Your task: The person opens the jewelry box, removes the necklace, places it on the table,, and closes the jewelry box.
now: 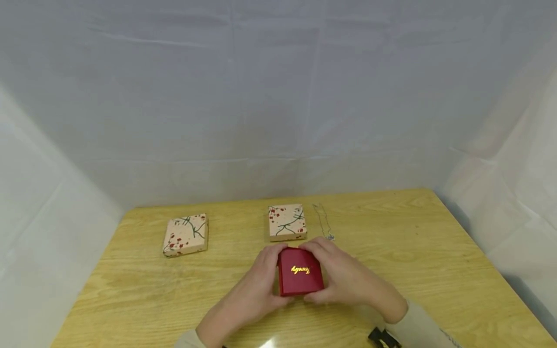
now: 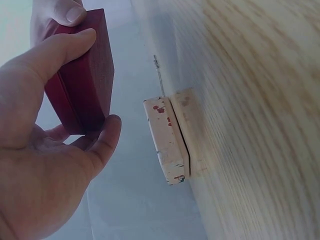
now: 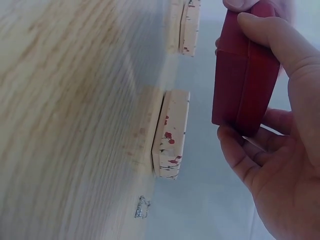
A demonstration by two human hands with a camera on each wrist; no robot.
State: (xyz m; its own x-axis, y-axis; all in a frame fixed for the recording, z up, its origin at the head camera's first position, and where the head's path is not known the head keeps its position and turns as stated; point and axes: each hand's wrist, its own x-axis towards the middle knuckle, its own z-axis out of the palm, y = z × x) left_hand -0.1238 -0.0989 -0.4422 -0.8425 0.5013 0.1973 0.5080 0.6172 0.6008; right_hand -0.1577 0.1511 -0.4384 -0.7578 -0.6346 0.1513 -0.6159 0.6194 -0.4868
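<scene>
A red jewelry box [image 1: 301, 280] with gold lettering on its lid is held between both hands above the near middle of the table. My left hand [image 1: 256, 285] grips its left side, thumb on the near edge and fingers around the far corner. From the other side my right hand [image 1: 344, 275] grips it the same way. Both wrist views show the red box [image 2: 82, 80] lifted off the tabletop, with a seam along its side; its lid looks closed. What lies inside is hidden.
Beyond the hands lies a cream floral box [image 1: 287, 222], and beside it a thin chain necklace [image 1: 324, 222] with a small pendant. Another floral box [image 1: 186, 235] sits farther left. White sheets [image 1: 278, 96] hang behind and beside the wooden table [image 1: 435, 270].
</scene>
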